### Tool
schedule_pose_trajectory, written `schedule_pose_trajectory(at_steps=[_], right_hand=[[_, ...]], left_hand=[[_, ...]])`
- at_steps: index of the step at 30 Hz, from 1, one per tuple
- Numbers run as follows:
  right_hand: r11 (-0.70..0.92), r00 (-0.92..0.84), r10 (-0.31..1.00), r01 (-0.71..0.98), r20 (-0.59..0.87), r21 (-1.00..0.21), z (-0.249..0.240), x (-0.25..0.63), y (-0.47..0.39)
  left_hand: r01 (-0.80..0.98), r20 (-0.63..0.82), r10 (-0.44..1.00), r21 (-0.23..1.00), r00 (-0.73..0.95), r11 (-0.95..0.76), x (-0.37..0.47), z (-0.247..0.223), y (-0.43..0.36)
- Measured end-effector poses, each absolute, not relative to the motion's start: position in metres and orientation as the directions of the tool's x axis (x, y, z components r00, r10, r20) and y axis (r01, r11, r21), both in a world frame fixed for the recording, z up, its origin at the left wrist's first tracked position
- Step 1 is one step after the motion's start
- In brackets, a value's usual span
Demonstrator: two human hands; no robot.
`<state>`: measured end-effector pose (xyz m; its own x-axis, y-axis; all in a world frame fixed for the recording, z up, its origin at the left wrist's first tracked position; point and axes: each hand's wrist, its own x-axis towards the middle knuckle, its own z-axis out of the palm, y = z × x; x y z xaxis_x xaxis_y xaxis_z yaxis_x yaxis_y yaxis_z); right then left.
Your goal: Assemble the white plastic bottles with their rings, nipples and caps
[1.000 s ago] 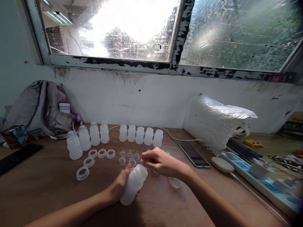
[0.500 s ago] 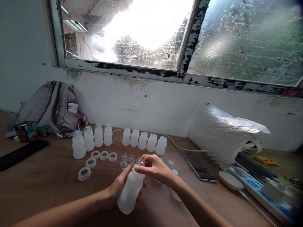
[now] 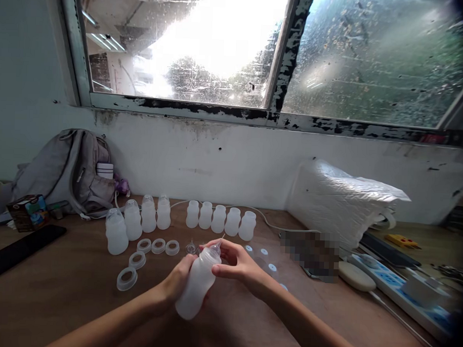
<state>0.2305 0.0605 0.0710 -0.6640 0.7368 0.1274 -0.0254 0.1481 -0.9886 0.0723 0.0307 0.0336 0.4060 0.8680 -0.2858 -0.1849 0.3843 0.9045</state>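
Note:
A frosted white baby bottle (image 3: 195, 291) leans to the right in my left hand (image 3: 177, 279), whose fingers wrap round its body. At its top sits a collar ring (image 3: 210, 255) with a clear nipple (image 3: 215, 248) standing out of it. My right hand (image 3: 236, 262) is closed around this collar, thumb in front and fingers behind, partly hidden. Clear loose nipples (image 3: 191, 248) stand on the table just beyond, partly covered by my hands. Several collar rings (image 3: 127, 278) lie to the left. Nearer the wall is a row of open bottles (image 3: 218, 219).
Capped bottles (image 3: 116, 233) stand at the left, near a grey backpack (image 3: 72, 168), a box (image 3: 27, 212) and a black phone (image 3: 26, 250). Small white-and-clear discs (image 3: 272, 267) lie right of my hands. Further right are another phone (image 3: 310, 254), a foil bag (image 3: 329, 207) and a power strip (image 3: 409, 298).
My right hand has turned on the bottle's top, its fingers shifting behind the collar and uncovering the nipple. The view has shifted slightly; my left hand keeps its hold.

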Motion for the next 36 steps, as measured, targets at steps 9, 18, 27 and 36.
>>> schedule_pose_trajectory(at_steps=[9, 18, 27, 36], right_hand=[[0.16, -0.555, 0.808, -0.12, 0.2, -0.98, 0.052, 0.209, 0.036], [0.483, -0.582, 0.716, 0.015, 0.385, -0.875, 0.081, 0.221, 0.031], [0.504, -0.464, 0.863, 0.82, 0.203, -0.271, 0.079, 0.263, 0.11], [0.535, -0.306, 0.842, 0.579, 0.443, -0.616, 0.08, 0.259, 0.112]], left_hand=[[-0.216, -0.278, 0.877, 0.899, 0.393, 0.382, 0.081, 0.031, 0.02], [-0.125, 0.04, 0.973, 0.992, 0.229, -0.012, 0.07, 0.054, 0.016], [0.038, 0.172, 0.981, 0.984, 0.09, -0.176, 0.023, 0.086, 0.041], [0.462, 0.084, 0.966, 0.866, 0.243, -0.192, 0.019, 0.077, 0.051]])
